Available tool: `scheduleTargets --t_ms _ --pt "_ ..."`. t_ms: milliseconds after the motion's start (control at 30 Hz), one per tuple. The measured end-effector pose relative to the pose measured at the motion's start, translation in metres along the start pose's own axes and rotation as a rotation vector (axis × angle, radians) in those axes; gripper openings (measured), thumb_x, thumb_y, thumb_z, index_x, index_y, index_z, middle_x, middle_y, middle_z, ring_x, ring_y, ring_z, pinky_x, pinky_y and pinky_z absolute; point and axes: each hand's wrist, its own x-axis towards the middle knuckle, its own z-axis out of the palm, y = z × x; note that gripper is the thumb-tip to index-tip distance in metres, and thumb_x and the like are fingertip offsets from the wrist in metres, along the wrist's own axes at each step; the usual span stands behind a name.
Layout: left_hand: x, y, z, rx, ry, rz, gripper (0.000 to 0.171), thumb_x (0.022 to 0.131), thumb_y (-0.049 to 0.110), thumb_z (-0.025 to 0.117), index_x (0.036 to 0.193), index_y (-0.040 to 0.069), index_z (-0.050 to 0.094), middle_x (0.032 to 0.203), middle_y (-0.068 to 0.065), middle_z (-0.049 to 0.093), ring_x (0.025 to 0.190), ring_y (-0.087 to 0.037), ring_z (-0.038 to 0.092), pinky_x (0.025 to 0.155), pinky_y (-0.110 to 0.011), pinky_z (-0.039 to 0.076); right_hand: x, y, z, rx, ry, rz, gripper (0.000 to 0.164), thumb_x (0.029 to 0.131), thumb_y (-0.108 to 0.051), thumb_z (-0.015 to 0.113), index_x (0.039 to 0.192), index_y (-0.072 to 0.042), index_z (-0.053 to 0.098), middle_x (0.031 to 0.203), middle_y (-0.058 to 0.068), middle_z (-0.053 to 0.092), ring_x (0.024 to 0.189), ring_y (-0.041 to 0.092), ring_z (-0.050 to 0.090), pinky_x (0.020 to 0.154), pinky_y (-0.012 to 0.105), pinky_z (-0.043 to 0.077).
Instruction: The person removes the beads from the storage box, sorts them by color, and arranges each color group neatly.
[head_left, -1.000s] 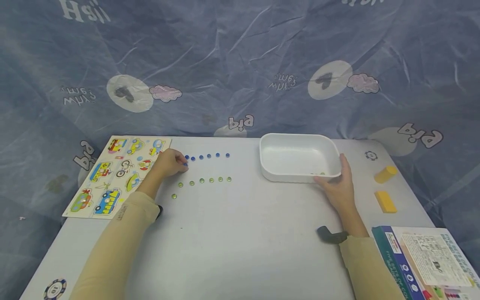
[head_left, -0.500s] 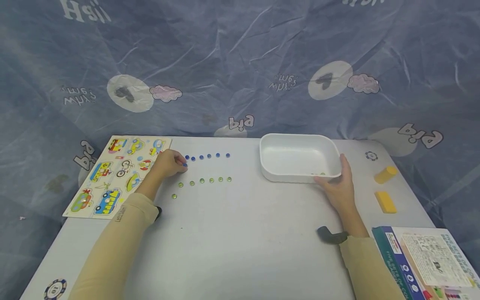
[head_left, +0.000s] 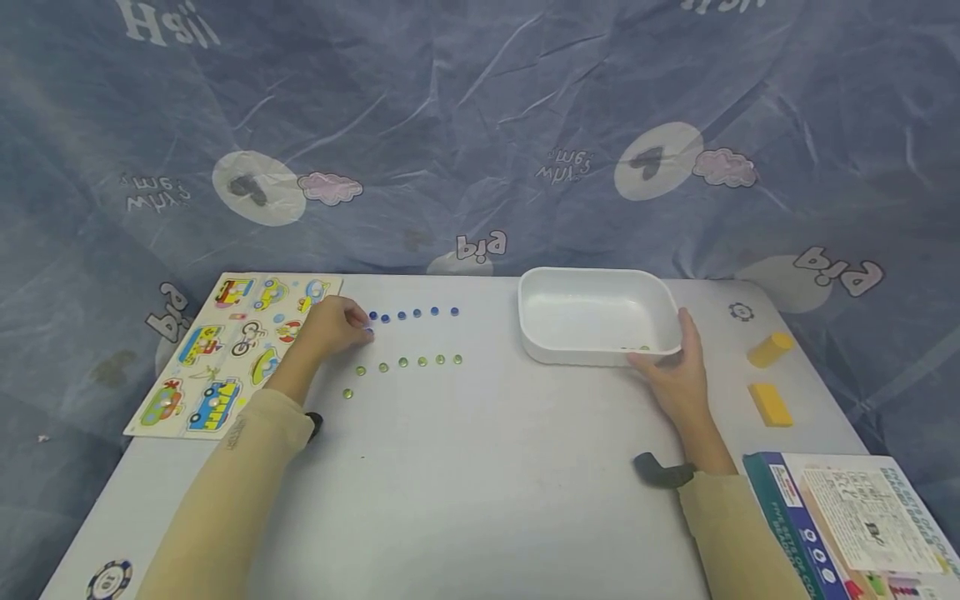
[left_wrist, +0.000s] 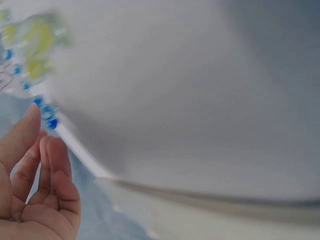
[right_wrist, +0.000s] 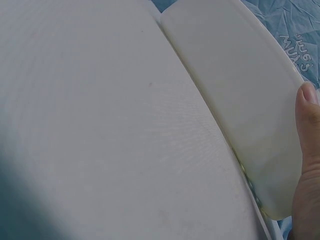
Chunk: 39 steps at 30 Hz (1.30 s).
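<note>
On the smooth pale counter (head_left: 480, 467), the left hand (head_left: 333, 327) curls over the near end of a row of small glossy blue beads (head_left: 417, 313), pinching one bead that its fingertips mostly hide. The right hand (head_left: 675, 375) grips the rounded corner of a white plastic tray (head_left: 596, 287). The left wrist view is blurred; flat round green beads (head_left: 422, 361) line up just below.

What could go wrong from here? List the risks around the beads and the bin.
1. The left hand works at the end of the blue bead row; a nudge could roll beads out of line or into the green bead row below.
2. The right hand holds the white bin by its near corner; tipping it might spill the few beads inside.
</note>
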Motion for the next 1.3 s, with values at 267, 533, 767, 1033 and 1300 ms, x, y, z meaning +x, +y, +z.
scheduleTargets --t_ms 267,533,767,1033,1300 --pt "-0.018 0.068 0.003 -0.063 0.118 0.213 0.032 0.082 0.024 0.074 0.109 0.010 0.066 0.107 -0.010 0.064 0.095 -0.023 0.058 0.081 -0.037 0.048 0.000 -0.001 0.000 0.003 -0.002 0.007 0.109 0.073 -0.039 0.080 0.150 -0.037 0.002 0.159 -0.009 0.007 0.148 0.018 0.009 0.120 0.043 0.005" --pt "-0.020 0.167 0.052 -0.062 -0.005 0.509 0.029 0.085 0.024 0.070 0.112 0.014 0.066 0.104 -0.003 0.065 0.093 -0.014 0.059 0.084 -0.029 0.049 0.000 0.001 0.001 -0.001 0.000 0.006 0.110 0.073 -0.039 0.080 0.151 -0.036 0.003 0.159 -0.009 0.009 0.148 0.020 0.011 0.120 0.045 0.006" --pt "0.002 0.226 0.109 -0.067 -0.196 0.634 0.033 0.085 0.023 0.070 0.116 0.013 0.064 0.107 -0.006 0.066 0.093 -0.012 0.059 0.083 -0.023 0.048 0.000 0.001 0.000 -0.015 0.005 0.001 0.109 0.073 -0.040 0.080 0.150 -0.037 0.003 0.159 -0.009 0.010 0.148 0.019 0.012 0.120 0.045 0.008" --pt "0.027 0.258 0.160 -0.072 -0.341 0.577 0.031 0.081 0.022 0.075 0.110 0.018 0.066 0.099 0.001 0.065 0.089 -0.010 0.059 0.079 -0.020 0.047 0.000 0.000 -0.002 0.005 0.003 0.005 0.109 0.073 -0.037 0.081 0.150 -0.037 0.005 0.159 -0.007 0.011 0.148 0.019 0.012 0.120 0.045 0.007" --pt "0.035 0.274 0.179 -0.038 -0.483 0.590 0.027 0.083 0.007 0.066 0.108 0.017 0.069 0.091 0.003 0.065 0.081 -0.009 0.057 0.072 -0.018 0.046 0.000 -0.002 -0.003 0.005 -0.010 0.023 0.108 0.073 -0.038 0.080 0.150 -0.038 0.004 0.159 -0.008 0.009 0.148 0.019 0.010 0.120 0.045 0.007"
